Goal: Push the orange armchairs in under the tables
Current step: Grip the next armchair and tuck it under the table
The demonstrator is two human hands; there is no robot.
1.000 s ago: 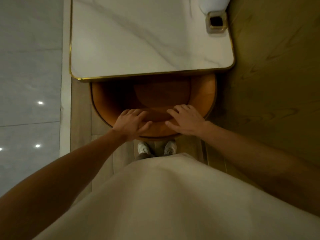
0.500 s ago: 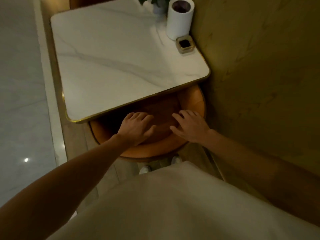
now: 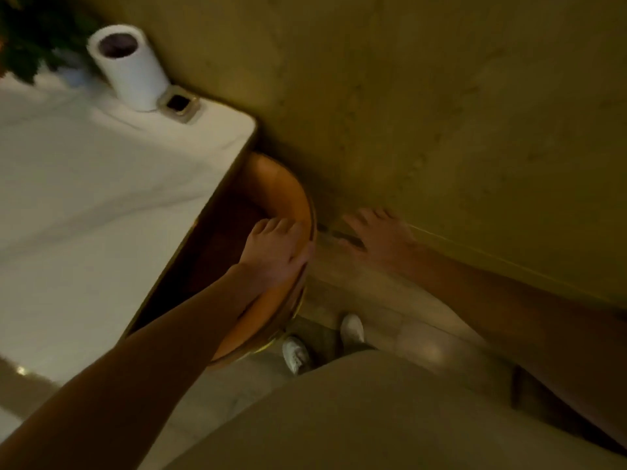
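Since the earlier frame our right hand (image 3: 380,239) has come off the orange armchair (image 3: 271,205) and the view has swung to the right; our left hand (image 3: 276,256) remains on the chair's curved backrest. The armchair sits mostly under the white marble surface (image 3: 101,205), with only its rounded back and part of one arm projecting past the gold-trimmed edge. Its open front points in under the surface, so its front-to-back axis runs from our body toward the surface, up and to the left in the view. The left hand is laid flat on the back rim, fingers spread loosely, resting rather than clamping. The right hand hangs open and empty, fingers splayed, just beside the chair near the base of the wall (image 3: 441,113). The left hand is therefore the nearer one, and we judge that any remaining push goes along that axis. On the far corner of the surface stand a paper roll (image 3: 130,66) and a small square holder (image 3: 178,103).
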